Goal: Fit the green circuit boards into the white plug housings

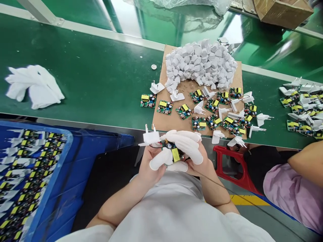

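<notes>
Both hands are close together in front of my chest, at the table's near edge. White coverings are on several fingers. My left hand [156, 160] grips a small circuit board [175, 155] with a yellow-topped block, from its left side. My right hand [188, 146] closes over the same board from above and the right. A white two-pin plug piece [151, 136] sticks out at the board's upper left, pins pointing up. Wires show between plug and board. Much of the board is hidden by my fingers.
A heap of small white pieces [202, 62] lies on a cardboard sheet [161, 124], with several boards [184, 111] and plugs nearer. White gloves [34, 86] lie left. A blue bin [63, 188] holds boards. Another person's arm [306, 163] and a red stool [233, 164] are right.
</notes>
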A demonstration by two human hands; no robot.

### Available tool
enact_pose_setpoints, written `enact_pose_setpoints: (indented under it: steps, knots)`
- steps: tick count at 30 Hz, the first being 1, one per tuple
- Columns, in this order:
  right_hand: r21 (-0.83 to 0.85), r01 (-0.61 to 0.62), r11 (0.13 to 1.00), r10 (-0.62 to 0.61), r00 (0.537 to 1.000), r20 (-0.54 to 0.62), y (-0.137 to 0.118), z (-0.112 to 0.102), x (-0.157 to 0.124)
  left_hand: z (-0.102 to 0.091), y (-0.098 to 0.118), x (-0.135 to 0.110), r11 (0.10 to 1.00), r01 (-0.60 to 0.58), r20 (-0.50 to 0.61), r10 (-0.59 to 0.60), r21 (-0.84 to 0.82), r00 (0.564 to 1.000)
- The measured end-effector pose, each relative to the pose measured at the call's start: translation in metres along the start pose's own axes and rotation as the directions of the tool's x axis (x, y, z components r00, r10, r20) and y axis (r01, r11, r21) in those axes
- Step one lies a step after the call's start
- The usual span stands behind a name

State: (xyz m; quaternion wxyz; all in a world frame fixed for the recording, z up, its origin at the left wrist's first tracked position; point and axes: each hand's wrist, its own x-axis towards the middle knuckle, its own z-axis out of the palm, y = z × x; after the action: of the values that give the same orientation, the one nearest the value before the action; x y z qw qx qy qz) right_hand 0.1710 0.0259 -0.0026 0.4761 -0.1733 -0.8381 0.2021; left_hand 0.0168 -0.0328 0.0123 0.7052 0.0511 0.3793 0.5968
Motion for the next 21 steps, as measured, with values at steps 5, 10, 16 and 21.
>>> enact_pose_setpoints:
  steps: [5, 10, 16, 21]
  knots:
    - [-0.040, 0.010, 0.999, -0.010, 1.000, 0.000, 0.000, 0.002, -0.004, 0.000, -0.003, 0.000, 0.999, 0.000, -0.050, -0.003, -0.054, 0.999]
    - [0.002, -0.070, 0.998, 0.070, 0.997, -0.045, -0.008, 0.001, -0.007, 0.006, -0.001, -0.004, 0.994, 0.111, 0.115, -0.110, -0.001, 0.987]
    - [0.179, -0.113, 0.977, 0.131, 0.987, -0.091, -0.016, -0.001, 0.008, 0.012, -0.001, -0.001, 0.997, 0.054, 0.092, -0.048, -0.059, 0.995]
    - [0.265, -0.236, 0.935, 0.272, 0.956, -0.109, -0.025, -0.002, 0.017, 0.019, -0.003, 0.000, 1.000, -0.010, 0.070, 0.012, -0.028, 0.997]
